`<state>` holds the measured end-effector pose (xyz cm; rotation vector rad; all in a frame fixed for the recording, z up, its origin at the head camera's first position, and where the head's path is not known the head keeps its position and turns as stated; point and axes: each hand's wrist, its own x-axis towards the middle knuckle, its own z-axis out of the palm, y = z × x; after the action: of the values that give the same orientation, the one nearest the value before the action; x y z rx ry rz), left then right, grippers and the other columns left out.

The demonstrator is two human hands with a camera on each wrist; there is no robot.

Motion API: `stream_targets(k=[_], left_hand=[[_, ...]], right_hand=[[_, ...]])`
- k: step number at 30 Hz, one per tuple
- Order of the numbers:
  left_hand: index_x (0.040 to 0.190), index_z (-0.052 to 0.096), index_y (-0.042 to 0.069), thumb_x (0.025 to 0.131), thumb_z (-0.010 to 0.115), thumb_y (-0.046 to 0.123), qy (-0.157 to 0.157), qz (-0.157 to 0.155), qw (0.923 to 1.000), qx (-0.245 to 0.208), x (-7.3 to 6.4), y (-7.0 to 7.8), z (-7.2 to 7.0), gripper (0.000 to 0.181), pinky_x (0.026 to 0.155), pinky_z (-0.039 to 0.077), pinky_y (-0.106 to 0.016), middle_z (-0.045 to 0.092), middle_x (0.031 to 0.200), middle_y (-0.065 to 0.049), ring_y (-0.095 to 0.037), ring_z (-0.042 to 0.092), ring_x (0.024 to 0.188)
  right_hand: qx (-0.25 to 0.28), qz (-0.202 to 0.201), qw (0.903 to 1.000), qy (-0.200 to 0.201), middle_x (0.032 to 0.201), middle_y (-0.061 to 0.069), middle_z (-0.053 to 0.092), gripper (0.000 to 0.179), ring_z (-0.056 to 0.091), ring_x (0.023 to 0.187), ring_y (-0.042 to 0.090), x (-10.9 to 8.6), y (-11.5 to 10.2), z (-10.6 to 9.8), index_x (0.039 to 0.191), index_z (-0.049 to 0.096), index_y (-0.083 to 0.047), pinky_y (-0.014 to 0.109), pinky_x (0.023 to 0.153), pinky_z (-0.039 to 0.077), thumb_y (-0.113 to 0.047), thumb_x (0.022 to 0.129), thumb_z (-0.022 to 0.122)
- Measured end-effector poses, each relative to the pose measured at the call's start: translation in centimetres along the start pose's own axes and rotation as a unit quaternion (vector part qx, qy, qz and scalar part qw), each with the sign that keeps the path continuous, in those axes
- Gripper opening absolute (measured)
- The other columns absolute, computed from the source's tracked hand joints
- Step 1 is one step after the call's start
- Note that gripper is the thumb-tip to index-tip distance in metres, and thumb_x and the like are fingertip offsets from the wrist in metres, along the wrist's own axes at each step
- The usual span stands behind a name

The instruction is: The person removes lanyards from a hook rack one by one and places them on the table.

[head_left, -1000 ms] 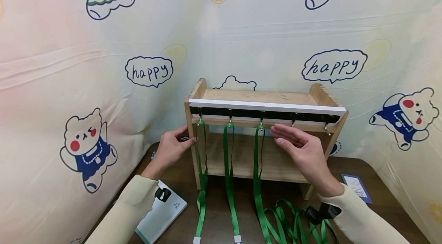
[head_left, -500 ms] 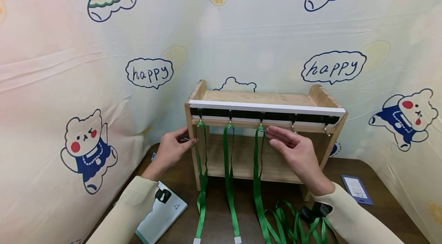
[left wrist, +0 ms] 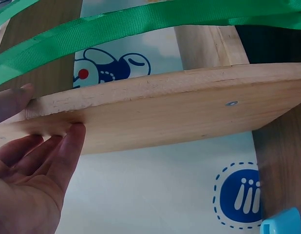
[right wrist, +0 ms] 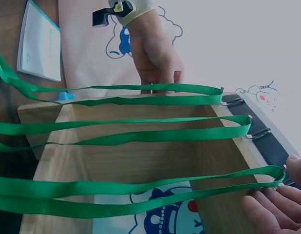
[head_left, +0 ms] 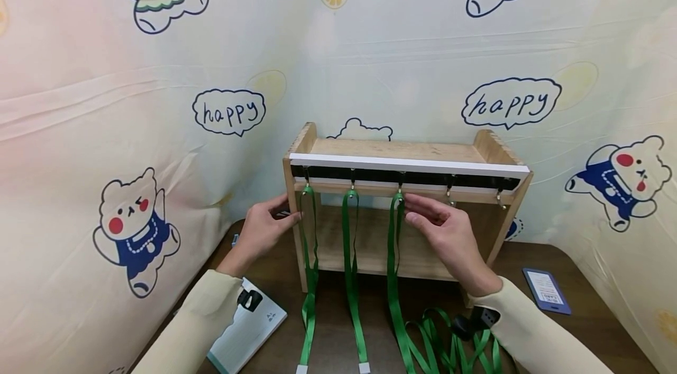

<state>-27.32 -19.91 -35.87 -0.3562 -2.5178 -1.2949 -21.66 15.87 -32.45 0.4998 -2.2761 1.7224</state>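
Observation:
A small wooden shelf (head_left: 402,149) stands ahead, with a black hook strip (head_left: 425,179) along its upper front. Three green lanyards hang from its hooks: a left one (head_left: 311,280), a middle one (head_left: 349,268) and a third (head_left: 392,280). My left hand (head_left: 261,230) holds the shelf's left side panel (left wrist: 155,109), thumb at the front edge and fingers against the outer face. At the third lanyard's top loop, the fingertips of my right hand (head_left: 444,233) touch the band just below its hook. Those fingers look nearly straight in the right wrist view.
Two bare hooks, one (head_left: 449,194) and another (head_left: 499,199), hang farther right on the strip. A heap of green lanyards (head_left: 455,356) lies on the table at the front. A blue card holder (head_left: 547,291) lies right, and a notepad (head_left: 254,327) lies left.
My right hand has moved left to the third lanyard's top, and its loop has shifted slightly. The left hand keeps its hold on the shelf.

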Motion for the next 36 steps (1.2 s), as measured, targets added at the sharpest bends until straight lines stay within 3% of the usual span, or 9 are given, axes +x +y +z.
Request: stream_targets(k=[5,12,20,36], left_hand=[[0.145,0.057,0.013,0.093,0.074,0.027,0.000,0.000,1.0000,-0.002,-0.1,0.0,0.0,0.056,0.084,0.063,-0.044,0.072,0.125,-0.015,-0.029,0.072,0.106],[0.145,0.057,0.013,0.093,0.074,0.026,-0.002,0.001,1.0000,-0.001,-0.1,0.1,0.0,0.056,0.084,0.063,-0.043,0.072,0.125,-0.014,-0.028,0.073,0.105],[0.146,0.056,0.013,0.093,0.074,0.027,-0.004,-0.002,1.0000,-0.004,0.0,0.0,0.0,0.057,0.085,0.063,-0.043,0.072,0.126,-0.015,-0.029,0.072,0.106],[0.145,0.057,0.012,0.094,0.074,0.026,-0.003,0.000,1.0000,-0.005,-0.1,0.0,0.0,0.056,0.084,0.063,-0.042,0.072,0.126,-0.015,-0.028,0.072,0.105]], right_hand=[[0.031,0.013,0.9994,0.001,0.132,0.017,0.069,0.042,0.072,0.108,0.006,0.0,0.3,0.8,0.135,0.064,-0.005,0.019,0.089,0.058,-0.023,0.097,0.069],[0.017,0.033,0.9991,0.020,0.124,0.012,0.074,0.044,0.071,0.102,0.004,0.1,0.9,1.9,0.135,0.065,-0.008,0.020,0.088,0.059,-0.030,0.097,0.069],[0.041,0.019,0.9989,0.009,0.123,0.013,0.074,0.038,0.073,0.109,0.010,0.4,1.0,3.0,0.129,0.069,-0.010,0.020,0.093,0.057,-0.029,0.097,0.069],[0.070,0.017,0.9974,0.004,0.121,0.009,0.075,0.037,0.075,0.105,0.013,1.0,0.5,4.0,0.124,0.071,-0.009,0.027,0.094,0.058,-0.032,0.096,0.070]])
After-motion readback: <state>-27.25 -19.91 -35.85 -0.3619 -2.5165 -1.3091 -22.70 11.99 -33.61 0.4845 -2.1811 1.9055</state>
